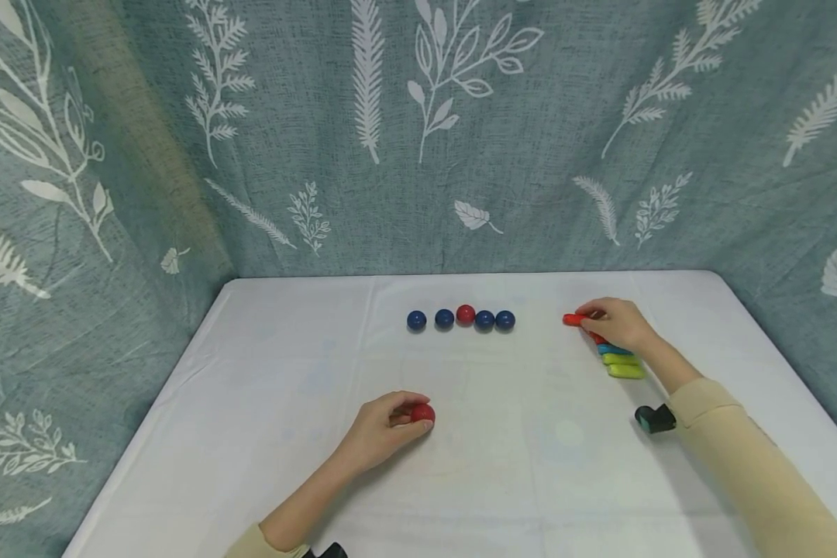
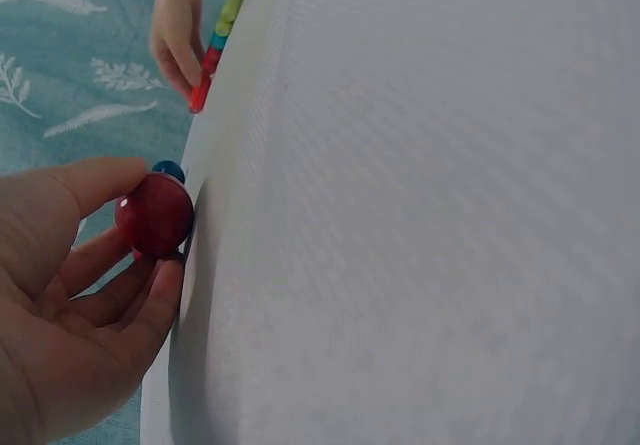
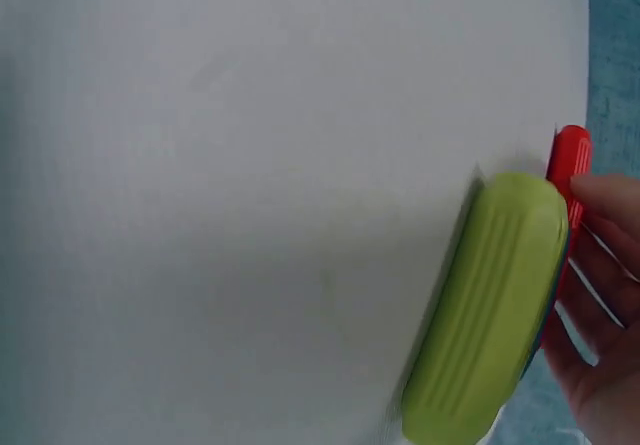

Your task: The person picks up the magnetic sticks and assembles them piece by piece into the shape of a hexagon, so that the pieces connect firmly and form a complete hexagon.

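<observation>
My left hand [image 1: 382,431] pinches a glossy red ball [image 1: 424,415] between thumb and fingers, low at the white table near its middle. In the left wrist view this ball [image 2: 155,215] fills the gap between thumb and fingertips. At the far right, my right hand [image 1: 617,323] pinches a red ridged bar with rounded ends [image 1: 570,318]. Below that hand lie a blue bar [image 1: 614,349] and two lime-green bars [image 1: 625,372], side by side. Another red bar [image 1: 597,338] is partly hidden under the fingers. The right wrist view shows a lime-green bar [image 3: 487,310] up close.
Toward the back of the table [image 1: 307,372] stands a row of balls: a red one [image 1: 466,314] with blue balls [image 1: 444,318] on either side. Dark wrist devices [image 1: 656,419] sit at both sleeves. A leaf-patterned curtain [image 1: 404,139] hangs behind and beside the table.
</observation>
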A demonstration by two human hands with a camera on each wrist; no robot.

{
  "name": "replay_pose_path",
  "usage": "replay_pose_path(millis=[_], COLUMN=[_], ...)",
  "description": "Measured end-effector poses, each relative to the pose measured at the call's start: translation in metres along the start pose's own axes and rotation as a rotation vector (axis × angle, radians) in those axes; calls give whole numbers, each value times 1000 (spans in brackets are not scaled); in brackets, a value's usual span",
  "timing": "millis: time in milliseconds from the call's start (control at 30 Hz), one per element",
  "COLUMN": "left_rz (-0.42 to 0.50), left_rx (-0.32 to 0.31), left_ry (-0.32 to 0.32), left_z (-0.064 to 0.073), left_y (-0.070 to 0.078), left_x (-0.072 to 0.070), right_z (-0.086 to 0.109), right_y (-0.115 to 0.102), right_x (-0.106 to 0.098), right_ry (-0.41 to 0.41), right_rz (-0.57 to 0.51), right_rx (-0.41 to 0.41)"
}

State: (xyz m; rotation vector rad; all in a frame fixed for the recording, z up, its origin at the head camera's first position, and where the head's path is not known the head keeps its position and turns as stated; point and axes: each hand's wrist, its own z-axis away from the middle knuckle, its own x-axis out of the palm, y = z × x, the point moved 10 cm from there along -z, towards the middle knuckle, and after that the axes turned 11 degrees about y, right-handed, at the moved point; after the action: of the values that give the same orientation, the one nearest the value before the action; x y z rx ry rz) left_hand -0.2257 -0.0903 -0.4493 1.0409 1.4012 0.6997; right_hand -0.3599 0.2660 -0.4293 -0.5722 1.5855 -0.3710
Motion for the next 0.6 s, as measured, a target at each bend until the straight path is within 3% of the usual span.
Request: replay_pose_path(millis=[200,600], left_rz=[28,-15], left_rx=[1,23], left_ry=[-2,11], left_z=[0,0], left_y=[2,3], left_x=[1,0], right_z=[5,29], right_y=[-17,-62], right_x=[12,37], right_ry=[-11,-64], right_rz=[-22,-45], right_rx=[-85,-265])
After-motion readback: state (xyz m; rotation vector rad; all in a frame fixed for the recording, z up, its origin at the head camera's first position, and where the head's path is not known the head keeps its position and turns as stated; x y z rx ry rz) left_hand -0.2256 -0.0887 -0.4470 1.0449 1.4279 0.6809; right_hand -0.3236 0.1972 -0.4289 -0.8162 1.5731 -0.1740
